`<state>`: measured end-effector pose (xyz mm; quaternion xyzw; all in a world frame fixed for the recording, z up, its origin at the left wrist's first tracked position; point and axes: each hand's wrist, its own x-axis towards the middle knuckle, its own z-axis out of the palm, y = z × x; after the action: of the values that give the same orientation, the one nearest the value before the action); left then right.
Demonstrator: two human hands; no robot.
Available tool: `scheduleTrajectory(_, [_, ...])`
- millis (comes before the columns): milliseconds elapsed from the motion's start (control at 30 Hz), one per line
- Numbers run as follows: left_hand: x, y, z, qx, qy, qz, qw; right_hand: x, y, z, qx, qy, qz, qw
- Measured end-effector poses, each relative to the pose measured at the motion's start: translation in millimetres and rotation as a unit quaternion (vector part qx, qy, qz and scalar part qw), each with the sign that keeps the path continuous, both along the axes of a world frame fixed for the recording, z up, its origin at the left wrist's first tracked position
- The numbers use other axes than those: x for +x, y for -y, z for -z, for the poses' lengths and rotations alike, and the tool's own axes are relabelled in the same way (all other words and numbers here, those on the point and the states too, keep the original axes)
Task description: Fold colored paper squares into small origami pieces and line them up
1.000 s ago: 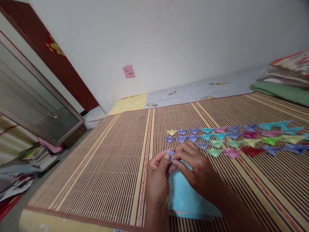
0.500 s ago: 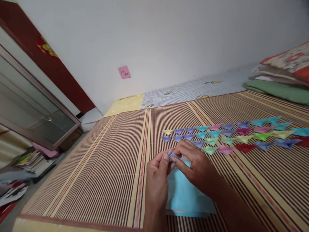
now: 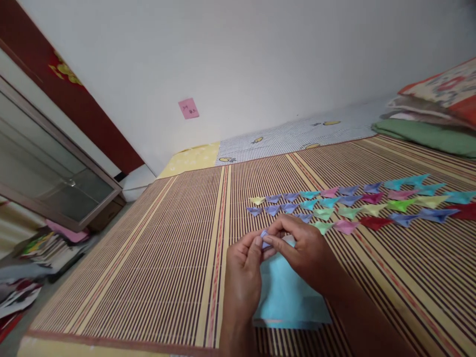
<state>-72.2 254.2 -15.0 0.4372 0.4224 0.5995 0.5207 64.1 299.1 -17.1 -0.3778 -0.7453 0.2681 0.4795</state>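
A small folded purple paper (image 3: 265,239) is pinched between the fingertips of both hands. My left hand (image 3: 243,265) grips it from the left, thumb on top. My right hand (image 3: 303,250) holds its right side between thumb and fingers. Beneath the hands a light blue sheet or stack of paper (image 3: 290,292) lies on the striped mat (image 3: 148,258). Just beyond, several folded paper pieces stand in rows, among them a yellow one (image 3: 257,201), a pink one (image 3: 346,226) and a dark red one (image 3: 375,222).
Folded green cloth (image 3: 427,136) and a patterned cushion (image 3: 446,91) are piled at the back right. A white wall (image 3: 238,64) with a pink note (image 3: 189,108) rises behind the mat. At the left are a glass-doored cabinet (image 3: 55,163) and stacked books (image 3: 44,248).
The fingers have closed in more around the purple paper, and less of it shows. The whole view has shifted slightly.
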Motion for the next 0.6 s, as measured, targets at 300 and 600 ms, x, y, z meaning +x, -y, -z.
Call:
scheduleTrajectory(300, [4.2, 0.4, -0.4, 0.028, -0.106, -0.027, 0.994, 2.2, -1.2, 1.0, -0.042, -0.023, -0.007, 0.999])
scheduleTrajectory(600, [6.2, 5.2, -2.2, 0.046, -0.230, -0.062, 0.970, 2.3, -1.5, -1.7, 0.011, -0.036, -0.030, 0.999])
